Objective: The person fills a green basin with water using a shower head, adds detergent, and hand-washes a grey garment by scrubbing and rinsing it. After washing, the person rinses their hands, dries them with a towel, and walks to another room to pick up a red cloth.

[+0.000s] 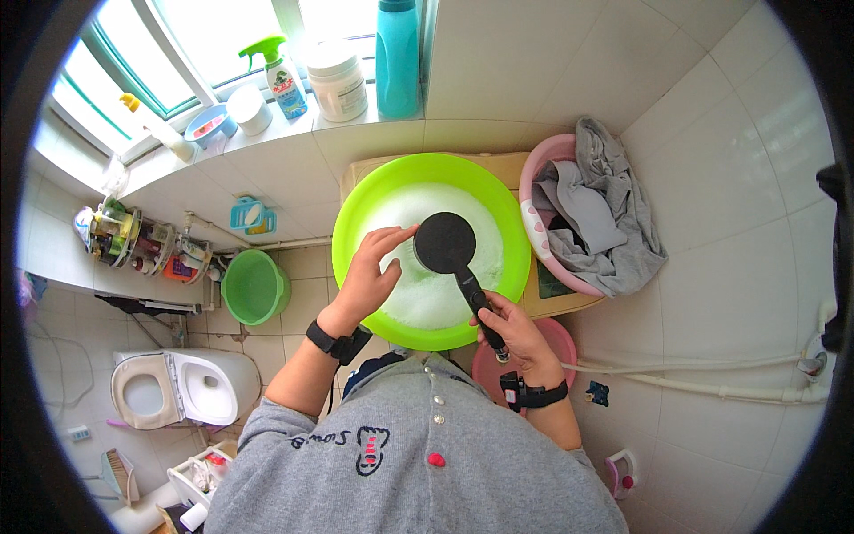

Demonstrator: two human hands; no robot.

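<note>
My right hand (pixel 519 331) is wrapped round the handle of a black shower head (pixel 445 243). The round head sits over a large lime-green basin (pixel 494 178), its back turned up toward me. White foam (pixel 414 298) covers most of what is in the basin, and whatever lies beneath it is hidden. My left hand (pixel 363 278) hovers above the basin's left part, fingers stretched and thumb apart. Its fingertips reach the left edge of the shower head; whether they touch it is hard to tell.
On the right, a pink basin (pixel 528 200) holds grey clothes (pixel 623 200) that hang over its side. Another pink basin (pixel 551 343) is below it. A green bucket (pixel 255 287) and toilet (pixel 213 383) stand left. Bottles, including a teal one (pixel 397 62), line the windowsill.
</note>
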